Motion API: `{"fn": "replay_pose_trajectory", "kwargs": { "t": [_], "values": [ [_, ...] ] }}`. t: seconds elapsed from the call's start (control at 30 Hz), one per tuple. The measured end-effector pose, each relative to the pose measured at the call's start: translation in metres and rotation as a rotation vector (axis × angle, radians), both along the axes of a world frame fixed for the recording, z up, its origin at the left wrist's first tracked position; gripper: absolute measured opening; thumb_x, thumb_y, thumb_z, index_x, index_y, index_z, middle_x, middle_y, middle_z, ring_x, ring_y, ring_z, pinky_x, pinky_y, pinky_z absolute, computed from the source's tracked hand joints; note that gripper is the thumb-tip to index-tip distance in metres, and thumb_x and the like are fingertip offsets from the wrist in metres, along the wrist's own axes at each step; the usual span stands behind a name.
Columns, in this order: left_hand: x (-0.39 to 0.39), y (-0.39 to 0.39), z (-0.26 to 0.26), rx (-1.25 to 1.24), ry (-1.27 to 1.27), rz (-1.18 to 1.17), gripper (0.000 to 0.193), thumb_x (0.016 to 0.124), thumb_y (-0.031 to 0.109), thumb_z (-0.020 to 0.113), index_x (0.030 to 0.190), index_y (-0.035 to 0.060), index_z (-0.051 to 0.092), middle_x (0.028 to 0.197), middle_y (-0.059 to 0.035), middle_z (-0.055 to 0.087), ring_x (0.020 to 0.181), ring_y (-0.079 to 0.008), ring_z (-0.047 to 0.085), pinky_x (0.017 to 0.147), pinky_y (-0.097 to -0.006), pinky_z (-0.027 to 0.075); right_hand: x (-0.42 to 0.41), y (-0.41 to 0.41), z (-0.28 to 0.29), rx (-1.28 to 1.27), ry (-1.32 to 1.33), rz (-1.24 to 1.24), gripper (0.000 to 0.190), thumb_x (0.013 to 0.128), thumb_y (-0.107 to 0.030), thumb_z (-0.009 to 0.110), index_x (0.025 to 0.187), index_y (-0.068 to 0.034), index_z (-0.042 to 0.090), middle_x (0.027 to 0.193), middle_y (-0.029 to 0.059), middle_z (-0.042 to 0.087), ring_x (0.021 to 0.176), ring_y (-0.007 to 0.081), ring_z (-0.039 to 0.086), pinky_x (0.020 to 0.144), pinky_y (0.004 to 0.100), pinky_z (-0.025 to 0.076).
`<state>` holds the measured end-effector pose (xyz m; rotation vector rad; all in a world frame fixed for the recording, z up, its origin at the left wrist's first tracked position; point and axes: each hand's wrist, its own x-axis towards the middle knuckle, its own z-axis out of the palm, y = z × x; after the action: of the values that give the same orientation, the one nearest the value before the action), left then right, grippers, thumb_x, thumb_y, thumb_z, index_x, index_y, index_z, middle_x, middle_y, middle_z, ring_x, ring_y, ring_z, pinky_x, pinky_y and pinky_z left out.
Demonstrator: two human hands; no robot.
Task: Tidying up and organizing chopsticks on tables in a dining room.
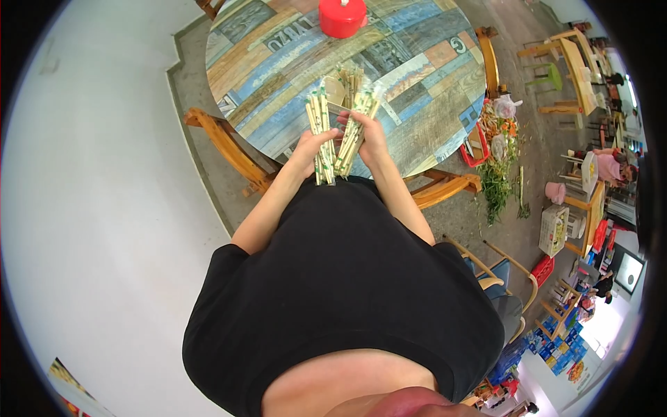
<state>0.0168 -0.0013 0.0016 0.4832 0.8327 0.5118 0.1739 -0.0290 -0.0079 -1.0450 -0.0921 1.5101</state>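
Observation:
My left hand point(307, 151) grips a bundle of wrapped chopsticks point(320, 117), pale with green marks in clear film. A second such bundle point(359, 120) is in my right hand point(372, 138), its upper end leaning to the right. The lower ends of both bundles lie close together near my black shirt. Just beyond them, a further group of wrapped sticks point(350, 86) stands at a shallow holder or box on the round, wood-patterned table point(281, 68). What that holder is cannot be told, as the bundles partly hide it.
A red round container point(342, 18) stands at the table's far edge. Wooden chairs point(229, 148) surround the table. On the floor at right lie leafy greens point(497, 187), a red basket point(475, 146) and plastic bags. A white wall point(104, 156) rises at left. People are farther off at right.

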Motion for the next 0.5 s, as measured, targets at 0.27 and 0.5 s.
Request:
{"fn": "replay_pose_trajectory", "kwargs": {
  "t": [0.27,0.5],
  "values": [
    [-0.011,0.003,-0.017,-0.076,0.094,0.073,0.02,0.084,0.017,0.064,0.088,0.0006,0.054,0.074,-0.008,0.059,0.064,-0.0161,0.061,0.058,-0.0305,0.054,0.022,-0.031,0.007,0.046,0.173,0.196,0.012,0.086,-0.015,0.059,0.084,-0.003,0.057,0.066,0.0043,0.054,0.065,0.0191,0.058,0.063,0.0302,0.046],
    [-0.015,0.006,-0.021,-0.101,0.121,0.072,0.02,0.084,0.019,0.064,0.087,0.0013,0.054,0.074,-0.0073,0.059,0.064,-0.0167,0.06,0.058,-0.0309,0.053,0.079,-0.01,0.01,-0.148,-0.471,0.373,0.024,0.083,-0.029,0.062,0.075,-0.006,0.064,0.069,0.0038,0.059,0.054,0.0097,0.052,0.046,0.0213,0.036]
  ]
}}
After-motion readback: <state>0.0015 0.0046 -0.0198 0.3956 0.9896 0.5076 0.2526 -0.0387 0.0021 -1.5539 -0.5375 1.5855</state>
